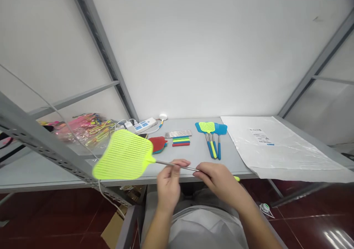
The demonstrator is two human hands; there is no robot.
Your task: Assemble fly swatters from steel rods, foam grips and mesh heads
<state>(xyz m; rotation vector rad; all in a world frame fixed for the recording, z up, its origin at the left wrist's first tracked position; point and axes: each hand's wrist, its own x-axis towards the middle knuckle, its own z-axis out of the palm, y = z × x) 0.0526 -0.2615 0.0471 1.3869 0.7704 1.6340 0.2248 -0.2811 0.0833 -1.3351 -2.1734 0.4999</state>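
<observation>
Across the front edge of the table I hold a yellow-green fly swatter [125,156] sideways, its slotted head to the left. My left hand [170,180] pinches the thin metal rod between thumb and fingers. Farther right, my right hand [215,179] is closed around the same swatter, and a yellow-green handle end pokes out past it. Beyond my hands lie a row of bare metal rods [178,134], several coloured handle grips [181,141], and a red swatter head [158,144] over a blue one. Several whole swatters [212,138], blue and yellow-green, lie together to the right.
A white plastic bag [262,145] with a label covers the table's right side and overhangs its front edge. At the back left stand a power strip [145,125] with cables and clear-wrapped colourful packages [85,129]. A grey metal post [55,145] rises at the left.
</observation>
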